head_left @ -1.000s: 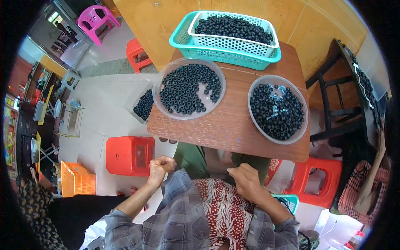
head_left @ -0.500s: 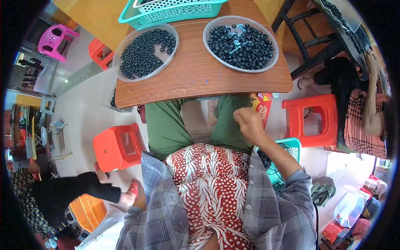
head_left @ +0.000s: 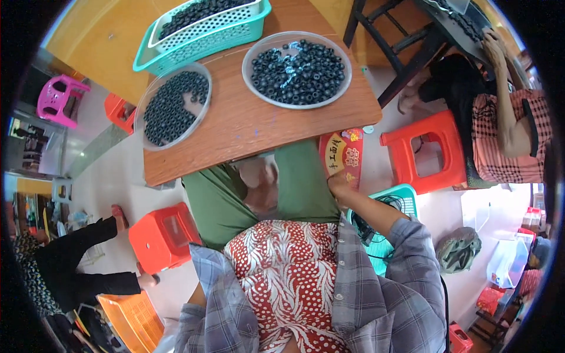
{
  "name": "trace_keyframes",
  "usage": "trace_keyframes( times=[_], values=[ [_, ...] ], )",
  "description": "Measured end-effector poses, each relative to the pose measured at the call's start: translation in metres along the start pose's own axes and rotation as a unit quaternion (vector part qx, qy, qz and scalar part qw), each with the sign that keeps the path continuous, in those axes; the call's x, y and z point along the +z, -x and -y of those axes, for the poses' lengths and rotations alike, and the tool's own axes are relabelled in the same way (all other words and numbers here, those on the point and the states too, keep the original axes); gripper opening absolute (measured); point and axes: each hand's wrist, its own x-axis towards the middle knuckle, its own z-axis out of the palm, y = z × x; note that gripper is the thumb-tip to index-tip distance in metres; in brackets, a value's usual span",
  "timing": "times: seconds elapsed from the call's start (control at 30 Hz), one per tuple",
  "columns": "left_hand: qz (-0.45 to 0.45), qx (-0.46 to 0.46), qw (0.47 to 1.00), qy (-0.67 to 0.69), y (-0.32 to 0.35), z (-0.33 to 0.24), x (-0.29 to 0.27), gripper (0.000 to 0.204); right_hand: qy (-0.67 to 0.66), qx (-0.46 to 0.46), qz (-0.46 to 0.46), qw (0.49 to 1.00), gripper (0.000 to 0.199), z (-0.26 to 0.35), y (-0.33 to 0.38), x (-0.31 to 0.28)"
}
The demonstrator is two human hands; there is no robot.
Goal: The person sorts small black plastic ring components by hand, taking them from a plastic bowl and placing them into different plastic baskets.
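Note:
My right hand (head_left: 339, 187) hangs low beside my right thigh, next to a red box (head_left: 351, 154) on the floor. Its fingers are small and partly turned away, so whether they hold anything is unclear. Only a bit of my left forearm (head_left: 198, 296) shows at my side; the left hand is out of sight. Ahead of me on a brown wooden table (head_left: 282, 122) stand two round clear plastic bowls. The left bowl (head_left: 207, 105) and the right bowl (head_left: 349, 76) hold many black beads with holes; pale blue glints lie over the beads (head_left: 312, 73) in the right one.
A teal basket (head_left: 206, 49) with a white basket (head_left: 206, 28) of black pieces stands on the table's far left. Red stools (head_left: 159, 238) flank me. A teal basket of cables (head_left: 379, 256) sits by my right arm. People are at both sides.
My right hand has come down and in toward my thigh. The view has turned, so the table now sits further left and tilted. The person at left has stepped.

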Motion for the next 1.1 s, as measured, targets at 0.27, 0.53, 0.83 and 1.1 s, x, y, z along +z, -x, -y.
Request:
trace_keyframes(
  times=[0.27, 0.53, 0.83, 1.1],
  values=[
    [-0.015, -0.001, 0.997, 0.078, -0.089, -0.052, -0.004, 0.022, -0.210, -0.058, 0.166, 0.962, 0.019, -0.037, -0.054, 0.022],
    [-0.019, -0.083, 0.985, 0.148, -0.196, -0.077, 0.012, 0.024, -0.137, -0.001, 0.143, 0.980, 0.020, 0.009, -0.162, 0.032],
    [-0.028, -0.141, 0.968, 0.204, -0.206, -0.096, -0.002, 0.025, -0.084, 0.039, 0.119, 0.989, 0.023, 0.020, -0.185, 0.030],
    [-0.015, -0.140, 0.959, 0.244, -0.141, -0.061, -0.019, 0.027, -0.068, 0.029, 0.080, 0.994, 0.025, -0.037, -0.118, 0.004]
  ],
)
